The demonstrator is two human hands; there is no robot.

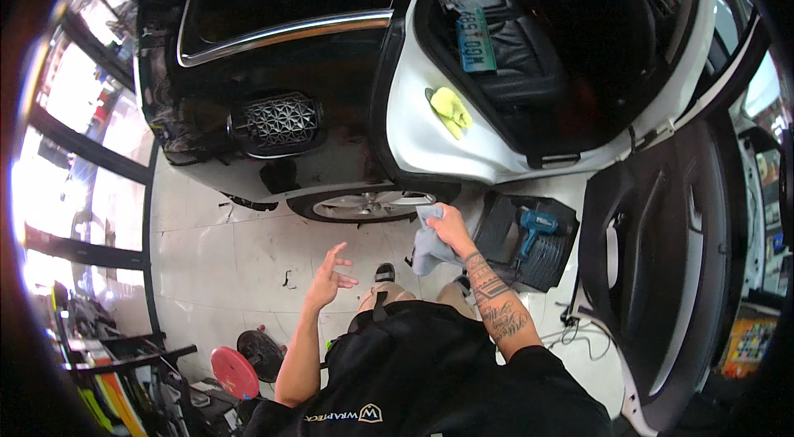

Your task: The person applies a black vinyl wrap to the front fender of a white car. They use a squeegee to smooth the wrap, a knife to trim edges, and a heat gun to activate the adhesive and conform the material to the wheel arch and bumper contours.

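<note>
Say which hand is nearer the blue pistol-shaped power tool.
Right. The right hand, gripping a grey cloth, is just left of the tool; the left hand is farther left.

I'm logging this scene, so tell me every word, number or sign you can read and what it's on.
Teal license plate on the car seat: letters and numbers, not copied here.
Black shirt: printed emblem and lettering, not copied.
Right forearm: tattooed lettering, too small to read surely.
Blue power tool: marking too small to read.
</note>
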